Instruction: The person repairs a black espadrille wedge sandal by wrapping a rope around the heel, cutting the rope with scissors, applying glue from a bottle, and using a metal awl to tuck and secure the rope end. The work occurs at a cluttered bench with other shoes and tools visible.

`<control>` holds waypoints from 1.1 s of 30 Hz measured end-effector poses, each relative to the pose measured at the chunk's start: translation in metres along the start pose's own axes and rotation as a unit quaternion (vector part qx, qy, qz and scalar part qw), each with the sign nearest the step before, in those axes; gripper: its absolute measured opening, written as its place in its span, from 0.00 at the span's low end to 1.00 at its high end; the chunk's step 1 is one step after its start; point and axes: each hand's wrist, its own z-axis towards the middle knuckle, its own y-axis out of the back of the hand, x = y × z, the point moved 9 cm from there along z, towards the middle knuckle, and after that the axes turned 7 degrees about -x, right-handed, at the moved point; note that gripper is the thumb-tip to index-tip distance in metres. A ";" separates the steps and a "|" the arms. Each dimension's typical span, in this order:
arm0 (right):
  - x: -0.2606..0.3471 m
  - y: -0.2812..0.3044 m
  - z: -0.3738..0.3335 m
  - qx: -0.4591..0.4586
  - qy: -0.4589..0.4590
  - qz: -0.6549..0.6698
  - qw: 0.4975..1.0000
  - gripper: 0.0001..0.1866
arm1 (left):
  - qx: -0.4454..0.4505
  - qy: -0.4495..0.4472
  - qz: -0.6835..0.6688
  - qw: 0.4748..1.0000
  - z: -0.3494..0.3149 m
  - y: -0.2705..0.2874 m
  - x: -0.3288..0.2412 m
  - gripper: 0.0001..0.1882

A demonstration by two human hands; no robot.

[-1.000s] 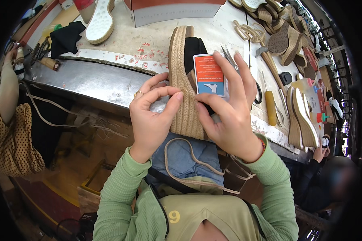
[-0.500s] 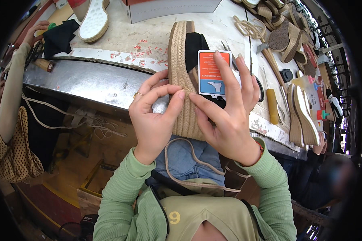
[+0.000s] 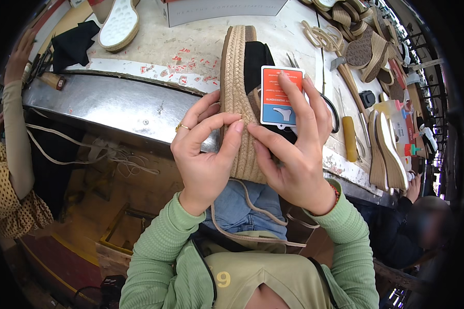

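A wedge sandal [image 3: 235, 77] with a braided jute sole and black upper lies on its side between my hands, its near end over my lap. My left hand [image 3: 203, 149] pinches thumb and forefinger together at the braid; whatever is between the tips is too small to make out. My right hand [image 3: 296, 149] grips the sandal from the other side, with its forefinger tip against the braid near the left fingertips. A red, white and blue card tag [image 3: 278, 110] hangs on the sandal, under the right hand's raised fingers.
Scissors [image 3: 335, 116], a yellow cylinder [image 3: 349, 139] and a hammer [image 3: 348, 77] lie to the right. Wedge soles [image 3: 389, 152] stand beyond them, and several more are piled [image 3: 363, 44] far right. A co-worker's arm [image 3: 16, 103] is at left, another person [image 3: 407, 226] at right.
The sandal and both my hands have shifted slightly right together, keeping the same hold. The co-worker's hand at left has moved away from the black cloth.
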 end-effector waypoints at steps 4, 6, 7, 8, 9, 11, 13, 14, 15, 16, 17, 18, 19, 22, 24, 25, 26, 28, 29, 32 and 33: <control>0.002 0.000 0.001 0.004 0.003 -0.008 1.000 0.14 | 0.009 -0.031 0.050 0.998 0.001 0.001 -0.007 0.07; 0.002 0.000 0.001 0.003 0.000 -0.005 1.000 0.14 | 0.008 -0.054 0.068 0.996 0.002 0.001 -0.011 0.08; 0.001 0.000 0.002 0.001 -0.002 -0.007 1.000 0.15 | 0.006 -0.061 0.069 0.996 0.003 0.001 -0.011 0.08; 0.001 0.001 0.002 -0.003 -0.004 -0.004 1.000 0.15 | 0.004 -0.068 0.071 0.995 0.003 0.001 -0.012 0.08; 0.000 0.001 0.003 -0.007 -0.005 0.001 1.000 0.16 | 0.002 -0.075 0.072 0.995 0.004 0.001 -0.012 0.08; 0.001 0.001 0.004 -0.007 0.002 0.001 1.000 0.17 | 0.003 -0.080 0.070 0.994 0.006 0.001 -0.011 0.07; 0.001 0.001 0.004 -0.003 0.004 -0.002 1.000 0.17 | 0.016 -0.040 0.038 0.998 0.009 -0.001 -0.004 0.07; 0.001 0.000 0.004 0.001 0.003 -0.006 1.000 0.17 | 0.028 0.003 0.006 1.000 0.011 -0.002 0.004 0.07; 0.001 0.000 0.004 0.005 0.001 -0.007 1.000 0.17 | 0.040 0.051 -0.025 0.998 0.011 -0.004 0.011 0.07; 0.002 0.000 0.004 0.008 0.001 -0.014 1.000 0.17 | 0.039 0.092 -0.069 0.993 0.011 -0.004 0.017 0.08; 0.002 -0.001 0.004 0.012 0.000 -0.016 1.000 0.17 | 0.039 0.139 -0.112 0.983 0.009 -0.004 0.022 0.09; 0.002 -0.001 0.004 0.016 0.000 -0.013 1.000 0.17 | 0.038 0.180 -0.160 0.970 0.008 -0.006 0.027 0.10; 0.002 0.000 0.004 0.010 0.002 -0.015 1.000 0.17 | 0.041 0.208 -0.185 0.960 0.007 -0.008 0.030 0.11; 0.001 0.001 0.004 -0.003 0.003 -0.001 1.000 0.16 | 0.048 0.259 -0.252 0.931 0.006 -0.012 0.036 0.14; 0.000 0.001 0.004 -0.010 -0.002 0.013 1.000 0.16 | 0.053 0.277 -0.265 0.922 0.007 -0.014 0.039 0.15; -0.001 0.001 0.004 -0.010 0.000 0.009 1.000 0.16 | 0.057 0.266 -0.268 0.924 0.008 -0.014 0.038 0.14; 0.000 0.001 0.004 -0.011 0.002 0.008 1.000 0.16 | 0.058 0.262 -0.266 0.926 0.008 -0.013 0.038 0.14; 0.000 0.001 0.004 -0.010 0.005 0.005 1.000 0.16 | 0.061 0.256 -0.265 0.928 0.009 -0.013 0.037 0.14; 0.000 0.001 0.004 -0.009 0.005 0.003 1.000 0.16 | 0.063 0.253 -0.264 0.928 0.009 -0.013 0.037 0.14; 0.001 -0.001 0.004 -0.002 0.005 -0.005 1.000 0.15 | 0.070 0.244 -0.262 0.931 0.010 -0.014 0.035 0.13; 0.002 -0.001 0.004 0.001 0.004 -0.008 1.000 0.15 | 0.073 0.240 -0.261 0.932 0.010 -0.014 0.034 0.13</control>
